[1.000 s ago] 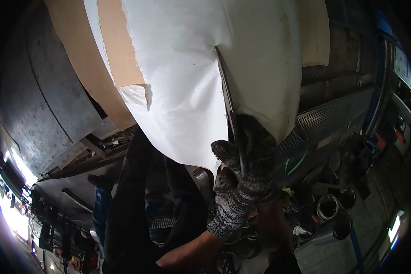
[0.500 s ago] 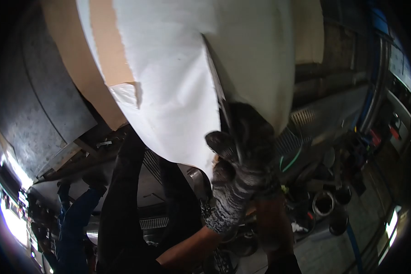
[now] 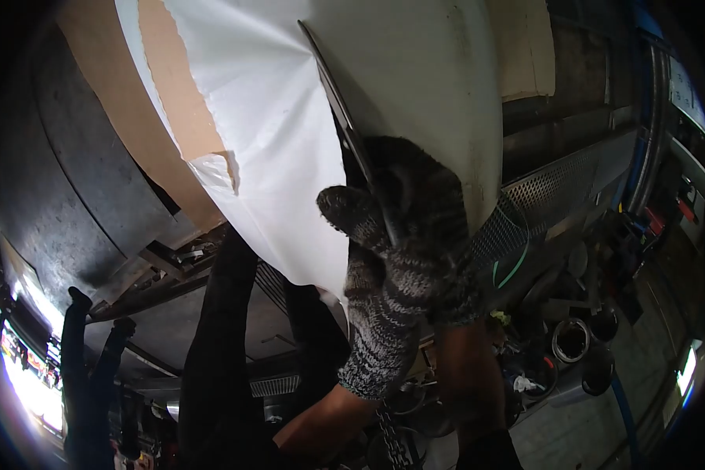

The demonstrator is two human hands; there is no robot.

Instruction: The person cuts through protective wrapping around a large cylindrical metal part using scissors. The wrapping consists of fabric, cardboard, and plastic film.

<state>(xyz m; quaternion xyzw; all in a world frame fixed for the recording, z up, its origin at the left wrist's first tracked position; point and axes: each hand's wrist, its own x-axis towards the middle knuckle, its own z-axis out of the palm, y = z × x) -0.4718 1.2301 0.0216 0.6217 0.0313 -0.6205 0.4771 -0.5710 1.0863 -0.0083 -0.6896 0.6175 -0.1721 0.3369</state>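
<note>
My right hand [image 3: 427, 184], in a dark knitted glove, is closed around the handle end of long dark shears [image 3: 338, 102]. My left hand [image 3: 395, 290], in a grey striped glove, is pressed up against it from below, also closed at the handle end; the gloves hide most of the handles. The long blade lies along the parted edge of a large white sheet [image 3: 274, 133], its tip higher up on the surface. Left of the blade the sheet is creased and lifted, while its right portion [image 3: 423, 78] is in shadow.
Brown cardboard [image 3: 117, 125] sticks out beneath the sheet, beside grey metal plates [image 3: 70, 172]. Perforated metal [image 3: 548, 188], cylindrical metal parts [image 3: 572, 341] and a chain [image 3: 392, 439] lie around. Dark-trousered legs [image 3: 219, 329] are below; another person's legs [image 3: 94, 368] stand at left.
Both gloved hands and the shears have moved up and left, with the blade tip farther along the sheet. The other person's legs at the left have shifted.
</note>
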